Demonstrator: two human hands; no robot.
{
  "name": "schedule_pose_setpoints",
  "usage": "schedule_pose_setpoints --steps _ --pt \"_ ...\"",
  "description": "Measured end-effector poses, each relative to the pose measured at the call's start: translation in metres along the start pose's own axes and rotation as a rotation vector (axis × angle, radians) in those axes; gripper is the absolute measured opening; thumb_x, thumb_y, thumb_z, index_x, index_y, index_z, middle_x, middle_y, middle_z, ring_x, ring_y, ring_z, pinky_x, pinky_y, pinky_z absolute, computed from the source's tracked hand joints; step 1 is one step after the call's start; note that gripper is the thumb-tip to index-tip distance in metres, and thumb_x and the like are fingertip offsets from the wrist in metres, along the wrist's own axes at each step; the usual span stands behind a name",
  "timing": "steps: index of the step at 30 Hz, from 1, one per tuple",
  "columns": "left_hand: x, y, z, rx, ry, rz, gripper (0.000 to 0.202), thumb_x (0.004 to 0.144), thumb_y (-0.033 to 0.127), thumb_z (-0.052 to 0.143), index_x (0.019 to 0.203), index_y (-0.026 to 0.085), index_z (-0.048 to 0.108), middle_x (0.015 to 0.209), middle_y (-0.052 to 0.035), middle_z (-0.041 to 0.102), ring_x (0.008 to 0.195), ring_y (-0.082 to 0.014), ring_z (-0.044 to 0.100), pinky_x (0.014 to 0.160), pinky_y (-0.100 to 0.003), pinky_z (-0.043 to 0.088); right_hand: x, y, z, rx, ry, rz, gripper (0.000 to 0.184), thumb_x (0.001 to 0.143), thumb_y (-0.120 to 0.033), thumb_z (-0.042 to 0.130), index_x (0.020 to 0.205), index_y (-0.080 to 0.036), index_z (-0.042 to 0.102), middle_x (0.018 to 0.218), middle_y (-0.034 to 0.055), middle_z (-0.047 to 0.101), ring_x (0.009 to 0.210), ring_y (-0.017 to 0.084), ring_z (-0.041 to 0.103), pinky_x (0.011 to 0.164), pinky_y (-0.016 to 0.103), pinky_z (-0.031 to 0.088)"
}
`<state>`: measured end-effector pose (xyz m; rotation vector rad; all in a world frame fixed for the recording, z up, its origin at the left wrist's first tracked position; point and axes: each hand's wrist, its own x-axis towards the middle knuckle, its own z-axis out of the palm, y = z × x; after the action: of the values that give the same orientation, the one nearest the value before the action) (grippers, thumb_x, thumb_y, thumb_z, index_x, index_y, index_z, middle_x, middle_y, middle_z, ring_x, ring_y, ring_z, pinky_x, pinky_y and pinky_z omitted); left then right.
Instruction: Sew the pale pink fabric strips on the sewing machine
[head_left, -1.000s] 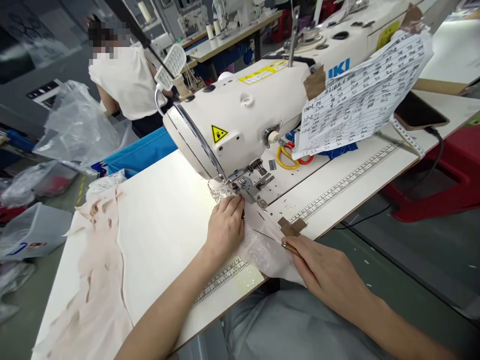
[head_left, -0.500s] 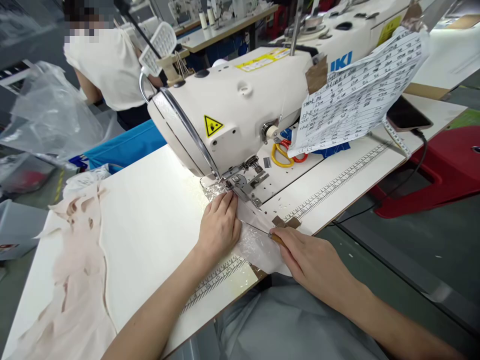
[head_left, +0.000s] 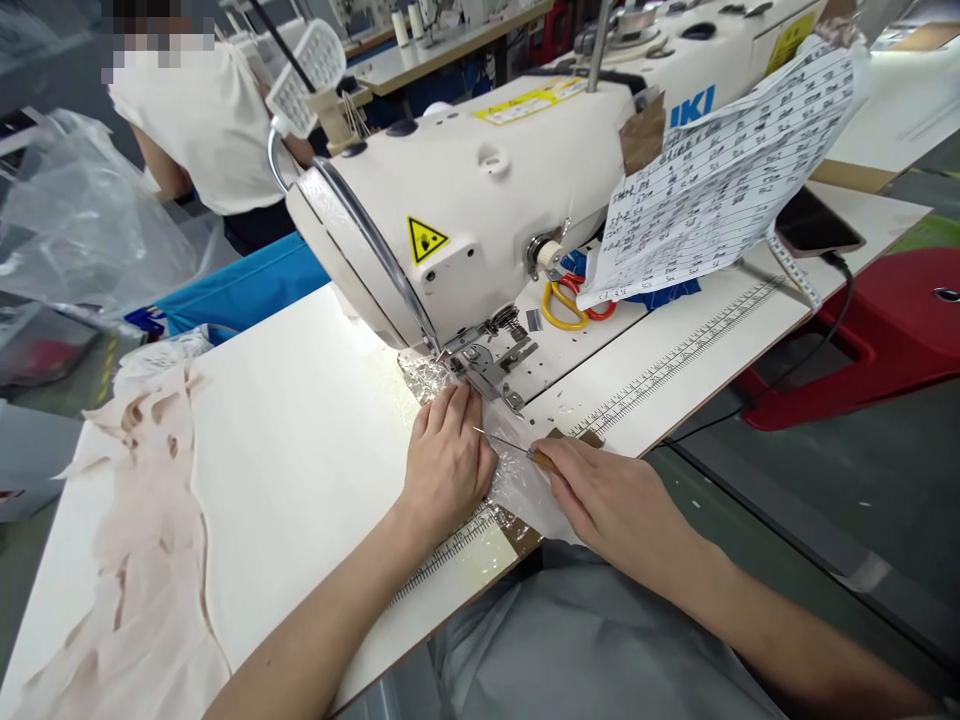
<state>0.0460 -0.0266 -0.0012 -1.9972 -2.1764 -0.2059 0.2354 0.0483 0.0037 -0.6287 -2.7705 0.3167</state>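
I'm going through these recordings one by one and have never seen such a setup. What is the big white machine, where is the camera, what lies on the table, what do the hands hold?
The one camera sits on the person's head and looks down at their hands. The white machine is a sewing machine on a white table. The left hand presses flat on thin, shiny material by the presser foot; the right hand grips a thin pointed tool, tip towards that material. Pale pink fabric lies at the left, yellow-handled scissors and a phone farther back. A printed sheet is taped to the machine.
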Motion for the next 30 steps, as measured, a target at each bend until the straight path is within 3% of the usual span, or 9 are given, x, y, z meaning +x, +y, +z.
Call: schedule_pose_setpoints --steps 7,13,19,24,30 --pt "-0.002 0.004 -0.002 -0.014 0.035 0.012 0.046 0.092 0.021 0.04 0.133 0.005 0.051 0.136 -0.0202 0.055 0.129 -0.0323 0.046 0.103 -0.047 0.042 0.003 -0.002 0.0 -0.004 -0.031 0.006 0.027 0.093 -0.006 0.041 0.113 -0.014 0.057 0.09 0.0077 0.07 0.076 0.02 0.069 0.056 0.026 0.048" --pt "-0.003 0.005 -0.003 -0.013 0.039 0.044 0.046 0.091 0.021 0.042 0.131 -0.001 0.052 0.133 -0.0215 0.057 0.127 -0.0335 0.048 0.102 -0.047 0.043 0.006 -0.003 0.001 0.0 -0.017 0.0 0.026 0.094 -0.006 0.039 0.11 -0.014 0.058 0.087 0.007 0.07 0.074 0.019 0.069 0.055 0.025 0.045" --pt "-0.002 0.002 -0.001 -0.005 0.068 0.047 0.045 0.092 0.022 0.042 0.129 0.0 0.053 0.132 -0.0215 0.057 0.126 -0.0336 0.049 0.103 -0.047 0.042 0.012 -0.004 0.004 -0.018 0.001 0.0 0.025 0.092 -0.005 0.039 0.106 -0.015 0.058 0.089 0.0065 0.071 0.074 0.018 0.069 0.053 0.025 0.042" --pt "0.002 -0.002 -0.002 0.013 0.047 -0.007 0.044 0.092 0.021 0.042 0.131 0.006 0.053 0.133 -0.0196 0.055 0.127 -0.0331 0.046 0.102 -0.048 0.042 0.019 -0.005 0.006 -0.025 -0.011 -0.002 0.023 0.092 -0.006 0.041 0.105 -0.016 0.057 0.093 0.0071 0.071 0.076 0.018 0.069 0.055 0.025 0.042" --pt "0.007 -0.01 -0.001 0.034 0.019 -0.087 0.043 0.09 0.023 0.046 0.13 0.01 0.056 0.121 -0.018 0.058 0.112 -0.0327 0.051 0.092 -0.048 0.047 0.027 -0.008 0.006 -0.049 -0.069 0.031 0.02 0.093 -0.008 0.043 0.106 -0.015 0.056 0.092 0.0073 0.071 0.076 0.02 0.069 0.051 0.026 0.04"
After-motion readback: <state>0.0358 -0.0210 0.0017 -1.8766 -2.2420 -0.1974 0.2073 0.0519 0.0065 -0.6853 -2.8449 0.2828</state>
